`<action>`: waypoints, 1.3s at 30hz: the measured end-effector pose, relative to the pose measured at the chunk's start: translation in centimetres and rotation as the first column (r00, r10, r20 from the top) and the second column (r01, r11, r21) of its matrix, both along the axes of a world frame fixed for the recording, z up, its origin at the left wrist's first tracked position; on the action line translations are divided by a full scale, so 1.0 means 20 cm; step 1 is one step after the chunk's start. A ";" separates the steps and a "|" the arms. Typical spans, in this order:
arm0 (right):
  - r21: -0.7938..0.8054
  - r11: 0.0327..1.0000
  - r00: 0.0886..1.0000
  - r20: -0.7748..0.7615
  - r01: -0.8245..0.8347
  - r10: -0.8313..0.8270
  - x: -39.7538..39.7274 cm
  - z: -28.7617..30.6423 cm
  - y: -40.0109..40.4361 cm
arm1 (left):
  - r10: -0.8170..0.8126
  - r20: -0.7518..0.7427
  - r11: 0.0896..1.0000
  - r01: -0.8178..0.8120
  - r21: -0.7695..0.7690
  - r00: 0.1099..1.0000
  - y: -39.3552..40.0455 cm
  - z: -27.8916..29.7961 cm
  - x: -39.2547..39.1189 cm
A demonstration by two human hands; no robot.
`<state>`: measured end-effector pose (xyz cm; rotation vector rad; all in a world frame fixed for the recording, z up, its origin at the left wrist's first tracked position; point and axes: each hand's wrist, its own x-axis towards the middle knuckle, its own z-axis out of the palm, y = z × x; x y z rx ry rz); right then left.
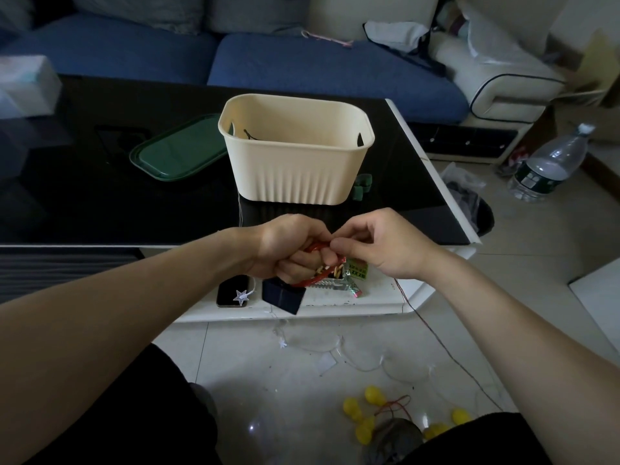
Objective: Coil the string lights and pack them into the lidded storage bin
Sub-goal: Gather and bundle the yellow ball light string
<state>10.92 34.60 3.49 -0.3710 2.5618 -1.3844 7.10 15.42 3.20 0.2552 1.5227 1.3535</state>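
From the head view, the left hand (pixel 290 248) was clenched round a red band (pixel 317 246), hiding most of whatever it gripped. The right hand (pixel 375 243) pinched that band. The cream bin (pixel 295 172) stood open on the black table (pixel 100 203), its contents barely visible, green lid (pixel 177 149) beside it. Clear string lights (pixel 335 347) with star bulbs trailed across the floor.

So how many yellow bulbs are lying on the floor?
6 show, all on the floor near the person's knees: one, one, two close together, one, one. More may hide behind the leg.
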 end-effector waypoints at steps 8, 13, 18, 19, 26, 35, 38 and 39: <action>0.019 0.999 0.994 -0.100 0.040 -0.038 0.00 0.00 -0.03 | -0.091 -0.001 0.995 0.091 -0.042 0.996 -0.01 0.05 -0.02; -0.018 0.998 0.991 -0.119 0.064 -0.065 0.00 -0.02 -0.05 | -0.025 0.044 1.000 0.025 -0.005 0.999 -0.03 0.06 -0.02; -0.070 0.990 0.991 -0.053 0.118 -0.122 -0.01 -0.02 -0.04 | 0.156 0.130 0.971 -0.176 0.162 0.979 -0.01 0.06 -0.01; -0.029 0.993 0.993 -0.017 0.116 -0.116 -0.01 -0.02 -0.04 | 0.195 0.147 0.955 -0.222 0.196 0.970 -0.01 0.06 -0.01; 0.219 0.971 0.902 0.393 0.096 -0.178 -0.01 -0.09 0.07 | 0.384 0.078 0.863 -0.387 0.324 0.920 -0.06 0.12 -0.05; 0.343 0.935 0.913 0.405 -0.094 -0.057 0.02 -0.08 -0.08 | 0.402 0.032 0.834 -0.381 0.399 0.915 -0.05 0.15 -0.01; 0.378 0.900 0.922 0.382 -0.216 0.061 0.05 -0.06 -0.17 | 0.319 0.090 0.869 -0.329 0.370 0.943 -0.05 0.15 -0.01; 0.397 0.885 0.924 0.372 -0.242 0.086 0.05 -0.06 -0.19 | 0.291 0.089 0.885 -0.303 0.352 0.953 -0.05 0.15 -0.01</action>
